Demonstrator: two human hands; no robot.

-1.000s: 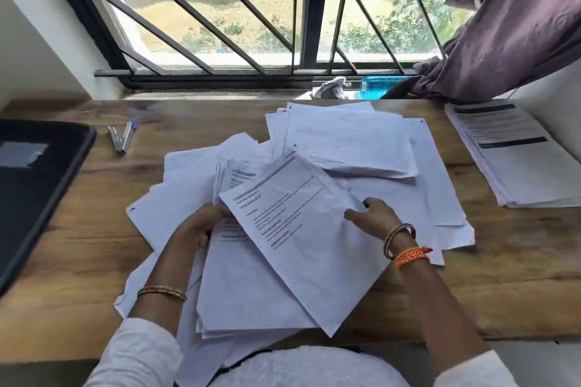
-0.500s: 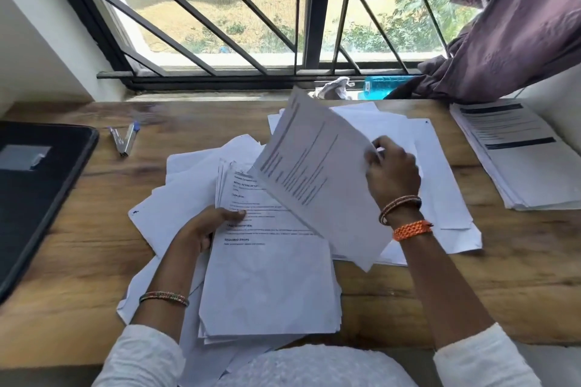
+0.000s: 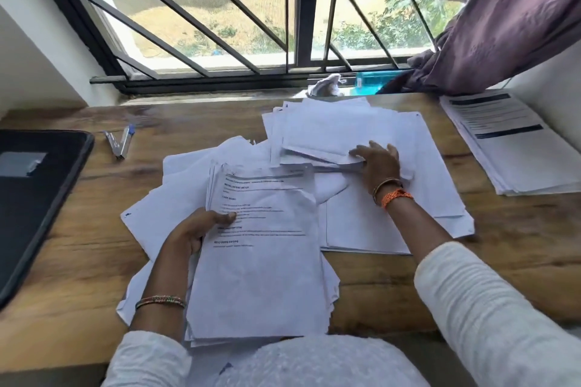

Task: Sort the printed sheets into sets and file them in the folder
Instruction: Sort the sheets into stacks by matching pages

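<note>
Under left hand [image 3: 191, 231], printed stack [image 3: 261, 261]

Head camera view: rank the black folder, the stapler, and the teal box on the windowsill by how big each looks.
1. black folder, largest, though cut off by the frame's left edge and nearer the camera.
2. teal box, partly hidden behind the curtain.
3. stapler.
The last two look close, so their order is unsure.

The black folder [image 3: 34, 198] is cut off at the left edge, and the printed sheets' [image 3: 261, 229] small text blurs beyond reading.
</note>
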